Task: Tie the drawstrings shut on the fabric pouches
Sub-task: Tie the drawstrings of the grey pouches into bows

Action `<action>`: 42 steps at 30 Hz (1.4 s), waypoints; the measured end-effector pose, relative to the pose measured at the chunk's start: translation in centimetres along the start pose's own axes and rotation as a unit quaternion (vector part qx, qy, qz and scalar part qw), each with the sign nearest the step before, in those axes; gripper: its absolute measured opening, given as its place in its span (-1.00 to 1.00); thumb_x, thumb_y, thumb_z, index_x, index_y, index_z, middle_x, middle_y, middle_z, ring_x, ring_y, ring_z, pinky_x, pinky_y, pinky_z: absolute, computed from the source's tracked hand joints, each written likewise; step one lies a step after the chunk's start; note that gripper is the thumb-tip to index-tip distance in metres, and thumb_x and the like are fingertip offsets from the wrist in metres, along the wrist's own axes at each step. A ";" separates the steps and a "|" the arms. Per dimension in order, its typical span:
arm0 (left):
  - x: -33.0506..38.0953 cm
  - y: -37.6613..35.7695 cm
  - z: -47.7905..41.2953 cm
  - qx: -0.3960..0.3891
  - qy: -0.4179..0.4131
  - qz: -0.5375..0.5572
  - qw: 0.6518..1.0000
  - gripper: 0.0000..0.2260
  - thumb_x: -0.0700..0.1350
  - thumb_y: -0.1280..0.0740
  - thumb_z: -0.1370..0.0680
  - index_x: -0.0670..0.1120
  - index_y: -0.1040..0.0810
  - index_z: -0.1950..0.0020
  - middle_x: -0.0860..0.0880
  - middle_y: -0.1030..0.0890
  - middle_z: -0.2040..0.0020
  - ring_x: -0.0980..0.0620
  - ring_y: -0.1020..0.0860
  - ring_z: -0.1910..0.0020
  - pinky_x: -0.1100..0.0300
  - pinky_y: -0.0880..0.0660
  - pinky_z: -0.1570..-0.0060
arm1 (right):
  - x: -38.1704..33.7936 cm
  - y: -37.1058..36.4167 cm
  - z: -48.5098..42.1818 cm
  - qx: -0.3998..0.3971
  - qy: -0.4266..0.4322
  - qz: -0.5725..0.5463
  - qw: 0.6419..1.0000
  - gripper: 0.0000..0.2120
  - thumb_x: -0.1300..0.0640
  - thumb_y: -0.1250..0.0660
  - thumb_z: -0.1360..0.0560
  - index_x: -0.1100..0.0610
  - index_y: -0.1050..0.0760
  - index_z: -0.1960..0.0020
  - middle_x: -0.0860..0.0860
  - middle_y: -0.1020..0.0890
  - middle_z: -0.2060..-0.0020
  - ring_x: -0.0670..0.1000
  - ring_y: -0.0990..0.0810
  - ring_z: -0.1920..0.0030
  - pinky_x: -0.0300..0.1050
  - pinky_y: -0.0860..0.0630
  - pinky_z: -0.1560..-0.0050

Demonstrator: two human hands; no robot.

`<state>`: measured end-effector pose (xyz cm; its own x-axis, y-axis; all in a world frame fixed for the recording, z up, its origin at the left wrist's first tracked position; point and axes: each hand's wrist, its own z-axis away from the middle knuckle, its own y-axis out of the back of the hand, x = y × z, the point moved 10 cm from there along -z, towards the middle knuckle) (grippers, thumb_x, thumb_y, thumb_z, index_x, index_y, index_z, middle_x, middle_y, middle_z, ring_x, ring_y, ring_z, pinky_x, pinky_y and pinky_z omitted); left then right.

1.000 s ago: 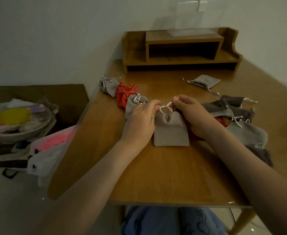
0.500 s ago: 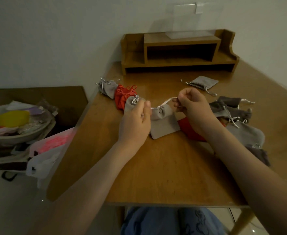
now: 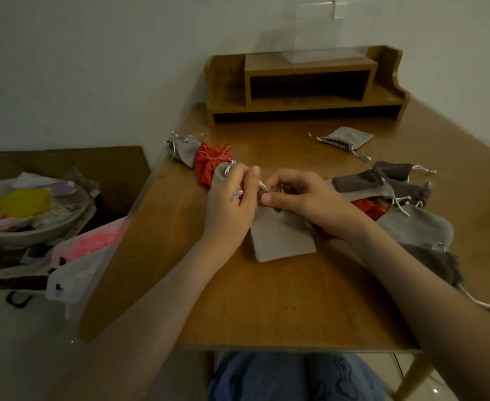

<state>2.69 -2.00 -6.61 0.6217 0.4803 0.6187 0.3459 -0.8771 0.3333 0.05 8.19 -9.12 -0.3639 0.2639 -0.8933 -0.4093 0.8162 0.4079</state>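
Grey cloth makes up the pouch (image 3: pixel 281 235) that lies flat on the wooden surface (image 3: pixel 267 299) in front of the person. Its bottom edge points toward the near edge, and its gathered mouth is hidden under both hands.

The left hand (image 3: pixel 232 201) sits at the pouch's upper left. Its fingers (image 3: pixel 251 180) are curled, and a silver cord (image 3: pixel 262 185) is pinched in them; one strand of the cord shows across the palm side. The right hand (image 3: pixel 301 198) meets it from the other side, with thumb and forefinger nipped together on the same cord just above the mouth. The two hands almost touch.

Three cinched pouches lie in a row at the surface's left edge: a grey one (image 3: pixel 184 149), a red one (image 3: pixel 209 166) and a second grey one (image 3: pixel 220 175) partly behind the left hand. To the right of the right forearm a loose pile (image 3: pixel 382 180) of dark grey, light grey and red pouches lies with cords trailing. One lone grey pouch (image 3: pixel 345 137) lies apart, farther back. Behind it a wooden shelf (image 3: pixel 304 85) stands against the wall. Off the surface to the left are a bowl (image 3: pixel 35 227) of clutter and some plastic bags (image 3: pixel 73 273).
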 end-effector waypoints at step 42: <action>-3.9 -3.6 0.9 -0.138 0.238 0.181 0.944 -0.83 -0.10 -0.27 -0.59 -0.06 -0.52 0.20 0.10 -0.54 0.30 0.24 -0.51 0.26 0.35 -0.42 0.20 | -0.3 2.1 0.1 0.116 0.080 -0.064 0.988 -0.96 0.26 -0.26 -0.56 0.23 -0.47 0.01 0.40 -0.50 0.21 0.23 -0.46 0.30 -0.12 -0.44 0.30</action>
<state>-0.29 -0.72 -10.87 0.2543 0.1492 0.9555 -0.0651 -0.9831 0.1709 -0.61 9.85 -8.00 -0.4570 0.0815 -0.8857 -0.2651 0.9380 0.2231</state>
